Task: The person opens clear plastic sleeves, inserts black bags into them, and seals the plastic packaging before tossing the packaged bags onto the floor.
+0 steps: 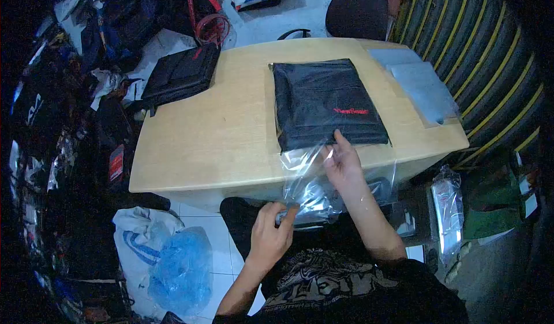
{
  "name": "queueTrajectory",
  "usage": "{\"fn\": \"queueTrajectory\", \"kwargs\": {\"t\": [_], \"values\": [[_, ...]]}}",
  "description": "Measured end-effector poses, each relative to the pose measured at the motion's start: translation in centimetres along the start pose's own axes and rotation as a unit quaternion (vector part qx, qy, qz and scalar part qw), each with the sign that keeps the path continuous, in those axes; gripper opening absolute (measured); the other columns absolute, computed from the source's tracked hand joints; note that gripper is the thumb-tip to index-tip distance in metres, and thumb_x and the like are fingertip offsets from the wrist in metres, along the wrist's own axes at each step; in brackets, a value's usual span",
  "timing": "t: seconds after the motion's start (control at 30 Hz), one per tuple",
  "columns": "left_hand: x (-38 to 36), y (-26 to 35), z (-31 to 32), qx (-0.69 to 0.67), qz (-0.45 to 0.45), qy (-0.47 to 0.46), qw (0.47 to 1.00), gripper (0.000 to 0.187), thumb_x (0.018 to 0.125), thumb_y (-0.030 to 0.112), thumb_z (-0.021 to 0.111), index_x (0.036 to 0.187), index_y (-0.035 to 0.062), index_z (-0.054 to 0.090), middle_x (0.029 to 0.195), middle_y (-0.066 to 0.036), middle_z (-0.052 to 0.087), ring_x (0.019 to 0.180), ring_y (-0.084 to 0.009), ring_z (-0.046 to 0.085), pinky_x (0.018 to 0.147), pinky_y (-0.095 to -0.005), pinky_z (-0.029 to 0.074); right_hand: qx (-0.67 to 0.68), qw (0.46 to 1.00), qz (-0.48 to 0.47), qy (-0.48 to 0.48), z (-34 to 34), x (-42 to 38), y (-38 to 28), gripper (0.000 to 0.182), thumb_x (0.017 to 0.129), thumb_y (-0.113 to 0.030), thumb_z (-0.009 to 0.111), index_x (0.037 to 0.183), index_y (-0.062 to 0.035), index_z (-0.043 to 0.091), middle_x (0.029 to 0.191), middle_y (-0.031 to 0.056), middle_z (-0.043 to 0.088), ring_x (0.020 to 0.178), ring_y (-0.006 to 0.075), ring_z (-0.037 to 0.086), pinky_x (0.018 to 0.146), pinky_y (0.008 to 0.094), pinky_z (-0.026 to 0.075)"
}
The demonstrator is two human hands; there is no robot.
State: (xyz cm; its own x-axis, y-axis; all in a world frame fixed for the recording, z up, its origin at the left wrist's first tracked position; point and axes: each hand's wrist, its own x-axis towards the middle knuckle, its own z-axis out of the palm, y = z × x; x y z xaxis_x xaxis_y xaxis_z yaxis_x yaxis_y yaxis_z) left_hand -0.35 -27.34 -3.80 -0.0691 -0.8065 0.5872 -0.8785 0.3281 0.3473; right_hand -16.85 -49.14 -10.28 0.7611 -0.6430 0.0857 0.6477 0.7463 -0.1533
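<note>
A flat black pouch (323, 96) with red ViewSonic lettering lies on the table, inside a clear plastic bag (314, 194) whose loose end hangs over the near edge. My left hand (272, 231) pinches the rim of that bag, just off the table's front. At the pouch's lower edge is my right hand (344, 161), apparently within the bag's mouth. One of its fingers stretches onto the black fabric, the others are loosely bent and partly hidden by glossy film.
The wooden table (202, 139) also bears a second black case (182, 73) at far left and clear plastic sleeves (424, 87) at right. A blue plastic bag (182, 272) sits on the floor. Beyond stands a chair (356, 11); black-and-yellow ribbed rolls (473, 52) line the right.
</note>
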Motion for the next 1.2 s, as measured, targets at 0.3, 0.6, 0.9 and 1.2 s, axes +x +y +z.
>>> {"fn": "queueTrajectory", "kwargs": {"t": [0.3,0.6,0.9,1.2], "values": [[0.1,-1.1,-1.4,-0.058,-0.04,0.148,0.986,0.033,0.064,-0.011,0.054,0.094,-0.0002,0.065,0.088,-0.015,0.056,0.078,-0.0285,0.056,0.068,-0.0339,0.048,-0.256,0.946,-0.013,0.197,6.9,-6.5,7.3,0.045,0.094,-0.018,0.053,0.131,0.0048,0.039,0.125,0.0144,0.052,0.118,0.0225,0.051,0.101,0.0306,0.045],[15.5,-4.4,-1.6,-0.15,0.001,0.11,0.983,0.019,0.079,0.0,0.058,0.097,-0.0009,0.061,0.098,-0.018,0.06,0.092,-0.0331,0.06,0.079,-0.0381,0.048,-0.639,0.746,0.18,-0.05,20.2,-9.6,-6.3,0.062,0.091,-0.031,0.058,0.138,0.0015,0.036,0.134,0.0179,0.049,0.12,0.0279,0.051,0.099,0.0416,0.044],[32.6,-13.3,16.0,0.156,-0.128,-0.05,0.978,0.058,0.089,0.049,0.043,0.134,0.0132,0.046,0.143,-0.016,0.038,0.133,-0.032,0.033,0.108,-0.0548,0.022,-0.932,0.154,-0.042,0.326,6.8,15.6,-15.4,0.07,0.09,-0.059,0.038,0.144,-0.0163,0.03,0.15,0.0192,0.021,0.138,0.0404,0.018,0.111,0.0517,0.019],[30.7,-15.2,17.4,0.147,-0.196,-0.089,0.965,0.057,0.09,0.052,0.035,0.134,0.0181,0.049,0.142,-0.011,0.041,0.135,-0.0263,0.03,0.11,-0.0491,0.017,-0.92,0.179,-0.015,0.347,5.8,15.6,-14.9,0.072,0.087,-0.064,0.035,0.143,-0.0187,0.033,0.15,0.0099,0.026,0.139,0.0268,0.023,0.108,0.0525,0.024]]}}
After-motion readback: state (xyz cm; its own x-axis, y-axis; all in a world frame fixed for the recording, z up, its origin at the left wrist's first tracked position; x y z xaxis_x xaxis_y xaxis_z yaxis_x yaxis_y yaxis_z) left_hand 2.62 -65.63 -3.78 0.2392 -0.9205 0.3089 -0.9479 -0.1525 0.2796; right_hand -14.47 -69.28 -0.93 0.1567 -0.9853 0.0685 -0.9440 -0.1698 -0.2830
